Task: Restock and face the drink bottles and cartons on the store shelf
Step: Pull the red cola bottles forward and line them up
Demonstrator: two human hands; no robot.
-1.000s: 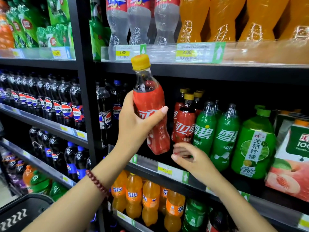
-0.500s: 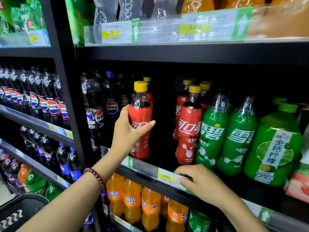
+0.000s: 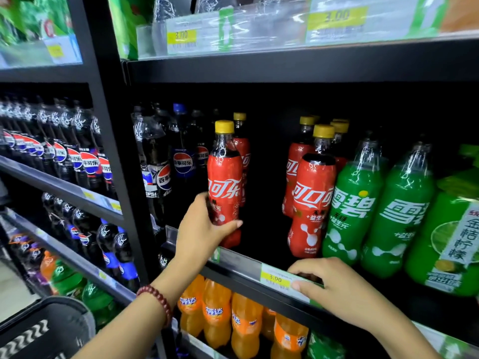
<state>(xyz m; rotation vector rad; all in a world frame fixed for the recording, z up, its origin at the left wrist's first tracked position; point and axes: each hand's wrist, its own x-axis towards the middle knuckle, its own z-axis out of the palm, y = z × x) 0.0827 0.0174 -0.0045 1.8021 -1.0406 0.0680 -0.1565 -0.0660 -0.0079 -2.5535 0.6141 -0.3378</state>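
Head view, left hand (image 3: 201, 230) gripping cola bottle (image 3: 225, 182) (upright), right hand (image 3: 334, 288) on shelf edge (image 3: 241, 263)

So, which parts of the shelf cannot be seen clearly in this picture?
All in the head view:
- Base of the held cola bottle: hidden by the left hand.
- Price tag: partly covered by the right hand.
- Top-shelf bottles: cut off by the frame edge, blurred.
- Rear cola bottles: hidden behind the front ones.

held bottle (image 3: 225, 182) stands left of bottle row (image 3: 312, 203) — empty gap between, on shelf (image 3: 241, 263).
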